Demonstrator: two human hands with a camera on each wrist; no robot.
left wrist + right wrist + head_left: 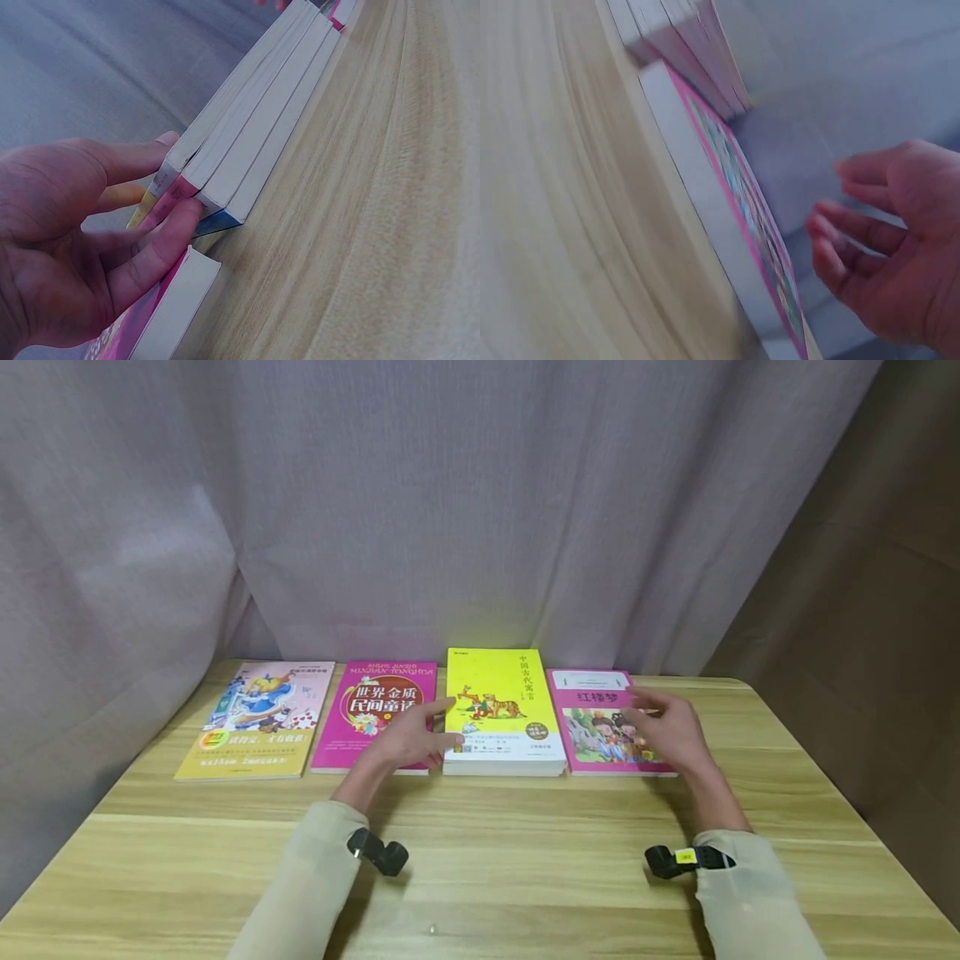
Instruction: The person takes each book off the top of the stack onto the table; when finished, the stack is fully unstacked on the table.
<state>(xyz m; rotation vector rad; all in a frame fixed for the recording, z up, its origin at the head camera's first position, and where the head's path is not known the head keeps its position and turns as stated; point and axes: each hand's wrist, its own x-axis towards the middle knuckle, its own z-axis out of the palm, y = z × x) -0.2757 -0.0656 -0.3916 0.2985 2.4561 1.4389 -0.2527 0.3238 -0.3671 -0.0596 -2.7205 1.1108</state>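
Observation:
My left hand (408, 739) is at the left side of a stack of several books (504, 766), topped by a yellow book (495, 681). In the left wrist view its thumb lies at the stack's upper corner, and a finger touches the spines (174, 196) lower down. Under that hand lies a pink book with a red oval (352, 693), partly covered. My right hand (667, 731) hovers over a pink book with a picture of children (592, 743), fingers loosely bent and holding nothing. The right wrist view shows a gap between this hand (900, 255) and the book.
A pink-and-yellow book (262, 718) with a blond girl on its cover lies at the far left of the row. The books lie along the back of a wooden table (525, 852). Behind them hangs a grey curtain (420, 510). Black cameras (382, 852) are strapped to both wrists.

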